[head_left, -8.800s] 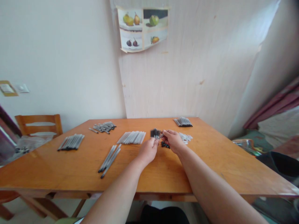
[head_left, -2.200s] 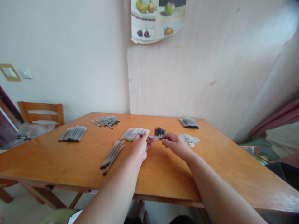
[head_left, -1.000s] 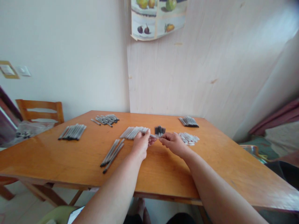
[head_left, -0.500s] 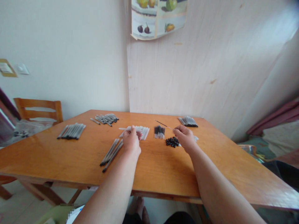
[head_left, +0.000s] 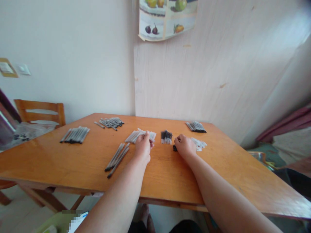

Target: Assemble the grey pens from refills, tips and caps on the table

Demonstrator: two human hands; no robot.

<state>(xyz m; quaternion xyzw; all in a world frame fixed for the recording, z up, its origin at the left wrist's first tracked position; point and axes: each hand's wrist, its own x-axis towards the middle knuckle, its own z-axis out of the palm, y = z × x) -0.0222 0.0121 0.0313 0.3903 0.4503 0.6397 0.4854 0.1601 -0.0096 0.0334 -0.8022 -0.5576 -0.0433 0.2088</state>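
My left hand (head_left: 143, 146) is closed in a pinch on a whitish pen barrel, mostly hidden by the fingers. Just behind it lies a row of white pen barrels (head_left: 132, 137). My right hand (head_left: 186, 145) is down at the pile of small black caps (head_left: 174, 148), its fingers curled and covering most of the pile. What those fingers hold, if anything, is hidden. Between the hands, farther back, sits a bundle of dark-ended ink refills (head_left: 166, 137). Small white pieces (head_left: 199, 143) lie just right of my right hand.
Black-ended pens lie in groups at the left (head_left: 75, 135), back left (head_left: 110, 123), front left (head_left: 117, 160) and back right (head_left: 196, 126) of the wooden table (head_left: 167, 181). A wooden chair (head_left: 40, 106) stands beyond the left edge. The wall rises behind the table.
My right hand has moved down and left onto the black caps, and the thin refill it held no longer shows. My left hand has shifted slightly right, its barrel now mostly covered.
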